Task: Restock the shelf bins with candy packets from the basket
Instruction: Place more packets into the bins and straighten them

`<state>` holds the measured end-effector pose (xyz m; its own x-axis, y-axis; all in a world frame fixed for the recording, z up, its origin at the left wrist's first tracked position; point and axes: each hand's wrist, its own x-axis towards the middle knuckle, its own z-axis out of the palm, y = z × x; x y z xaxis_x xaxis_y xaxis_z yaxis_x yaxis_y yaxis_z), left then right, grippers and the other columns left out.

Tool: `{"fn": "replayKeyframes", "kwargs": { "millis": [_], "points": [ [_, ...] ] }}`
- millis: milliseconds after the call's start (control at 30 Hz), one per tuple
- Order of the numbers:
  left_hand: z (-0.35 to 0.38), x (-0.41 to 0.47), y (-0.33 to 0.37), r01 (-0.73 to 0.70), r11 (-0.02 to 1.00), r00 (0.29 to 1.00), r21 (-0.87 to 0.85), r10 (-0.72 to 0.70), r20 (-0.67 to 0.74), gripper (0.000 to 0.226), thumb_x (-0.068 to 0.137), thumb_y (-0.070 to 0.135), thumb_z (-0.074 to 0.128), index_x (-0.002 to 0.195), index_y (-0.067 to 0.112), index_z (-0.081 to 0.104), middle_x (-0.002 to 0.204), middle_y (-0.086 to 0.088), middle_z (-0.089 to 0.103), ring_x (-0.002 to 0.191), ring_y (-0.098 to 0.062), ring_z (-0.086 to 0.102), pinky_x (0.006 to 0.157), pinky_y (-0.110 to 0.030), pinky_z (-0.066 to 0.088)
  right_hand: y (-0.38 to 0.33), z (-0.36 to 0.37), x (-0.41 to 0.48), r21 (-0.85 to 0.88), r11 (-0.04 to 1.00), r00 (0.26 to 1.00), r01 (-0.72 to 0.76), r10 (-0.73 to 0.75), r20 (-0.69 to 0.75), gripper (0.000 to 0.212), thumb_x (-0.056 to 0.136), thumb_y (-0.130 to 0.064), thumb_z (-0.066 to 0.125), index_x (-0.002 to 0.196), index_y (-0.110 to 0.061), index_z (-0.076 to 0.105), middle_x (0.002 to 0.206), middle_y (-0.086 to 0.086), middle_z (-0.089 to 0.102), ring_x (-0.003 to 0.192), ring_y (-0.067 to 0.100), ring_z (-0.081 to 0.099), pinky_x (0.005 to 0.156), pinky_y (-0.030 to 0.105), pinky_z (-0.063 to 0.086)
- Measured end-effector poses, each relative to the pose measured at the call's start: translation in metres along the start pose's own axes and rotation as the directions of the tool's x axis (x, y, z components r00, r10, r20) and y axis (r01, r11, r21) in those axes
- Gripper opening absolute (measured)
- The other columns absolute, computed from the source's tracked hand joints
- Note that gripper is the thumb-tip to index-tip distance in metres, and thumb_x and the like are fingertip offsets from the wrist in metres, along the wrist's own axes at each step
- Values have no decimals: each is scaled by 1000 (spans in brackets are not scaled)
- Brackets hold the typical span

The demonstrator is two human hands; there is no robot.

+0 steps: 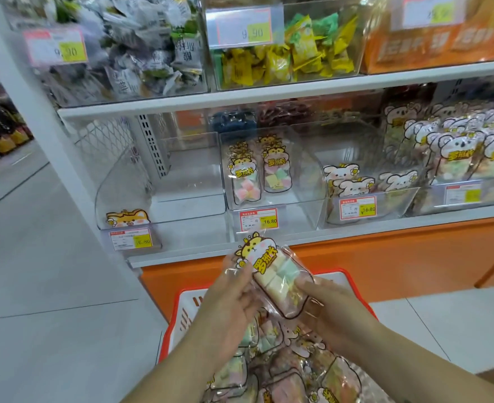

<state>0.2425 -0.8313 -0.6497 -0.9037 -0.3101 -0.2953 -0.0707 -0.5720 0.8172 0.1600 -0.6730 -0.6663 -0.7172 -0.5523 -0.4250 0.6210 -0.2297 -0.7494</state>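
You hold one packet (272,274) up in both hands, just over the basket (176,312) and below the shelf edge. Your left hand (228,303) pinches its top left side, and your right hand (333,306) grips its lower right side. The packet is clear plastic with a yellow cartoon animal on top, big yellow Chinese writing, and pink, green and yellow soft cubes inside.

The basket is red and sits under your arms – it is full of more packets (283,365) of the same kind.

Right above your hands is the middle bin (298,184), a clear one. A few matching packets stand (245,181) at its back left. Its red and yellow tag (259,219) reads 16.80.

The left bin (181,175) has just one packet, a dog-face one (128,219), lying at the front. The tag (131,239) below it seems to say 16.80 too, but it is blurry.

To the right, a third bin (408,199) holds white bunny packets (347,181), and its tag (357,208) also says 16.80. Further right stand many koala packets (458,146).

On the top shelf (269,96) – two tags read 9.90 (244,27), one by grey and white sweets (141,53) and one by yellow and green sweets (292,56). An orange box (432,45) with blurred writing is on the far right.
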Motion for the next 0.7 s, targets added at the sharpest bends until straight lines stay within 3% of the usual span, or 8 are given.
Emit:
{"fn": "replayKeyframes", "kwargs": {
  "millis": [100, 167, 333, 433, 533, 600, 633, 700],
  "points": [
    [6, -5, -11, -104, 972, 994, 209, 106, -1, 64, 79, 16, 81, 131, 33, 49, 107, -10, 73, 88, -27, 72, 87, -60, 51, 3, 2, 1, -39, 999, 999, 1, -2, -36, 27, 78, -12, 70, 102, 1, 69, 88, 16, 74, 68, 21, 70, 62, 31, 56],
    [6, -6, -12, -160, 944, 983, 289, 181, -44, 64, 81, 11, 79, 133, 30, 47, 109, -10, 72, 93, -27, 72, 92, -62, 50, 5, 2, 0, -79, 997, 999, 3, -6, -41, 25, 68, -18, 75, 88, -4, 71, 88, 17, 72, 72, 25, 67, 72, 35, 53],
    [8, -3, 12, -239, 856, 963, 459, 270, -2, 57, 85, -8, 69, 129, 23, 50, 97, 0, 76, 86, -11, 73, 68, -21, 56, -3, 1, -1, -402, 912, 981, 88, -149, -124, 59, 54, -39, 88, 96, -13, 57, 98, 7, 66, 78, 21, 65, 74, 38, 57],
    [4, 0, 40, -279, 657, 954, 701, 271, 126, 63, 87, 13, 76, 133, 39, 43, 94, -14, 72, 79, -14, 65, 73, -33, 56, -35, 4, -5, -761, 582, 919, 287, -390, 49, 83, 61, -48, 90, 129, -43, 43, 124, -19, 54, 107, 1, 60, 85, 27, 55],
    [-1, 2, 53, -288, 272, 953, 918, 177, 247, 84, 86, 34, 74, 142, 62, 17, 79, -10, 63, 65, -5, 55, 61, -15, 39, -66, 15, -8, -852, 223, 851, 473, -367, 376, 100, 67, -49, 87, 145, -52, 24, 136, -32, 42, 123, -9, 45, 98, 21, 47],
    [5, -1, 55, -320, 157, 946, 934, 110, 305, 91, 87, 39, 74, 145, 63, 8, 101, -11, 67, 97, 3, 60, 59, -6, 36, -79, 28, -10, -854, -81, 814, 514, -267, 515, 87, 72, -48, 84, 143, -47, 33, 133, -32, 45, 117, -10, 46, 98, 19, 44],
    [8, -2, 55, -336, 140, 941, 931, 92, 326, 94, 87, 40, 74, 146, 61, 5, 117, -10, 62, 111, 11, 44, 61, -3, 37, -83, 35, -10, -828, -217, 800, 517, -220, 558, 73, 74, -47, 82, 135, -44, 42, 127, -29, 49, 109, -7, 50, 94, 20, 46],
    [12, -2, 57, -354, 137, 935, 925, 77, 347, 97, 87, 37, 75, 148, 58, 2, 122, 2, 56, 110, 21, 29, 63, 0, 38, -87, 49, -12, -764, -401, 779, 505, -168, 604, 51, 77, -47, 78, 116, -39, 48, 111, -22, 54, 95, 2, 52, 82, 26, 48]
  ]
}}
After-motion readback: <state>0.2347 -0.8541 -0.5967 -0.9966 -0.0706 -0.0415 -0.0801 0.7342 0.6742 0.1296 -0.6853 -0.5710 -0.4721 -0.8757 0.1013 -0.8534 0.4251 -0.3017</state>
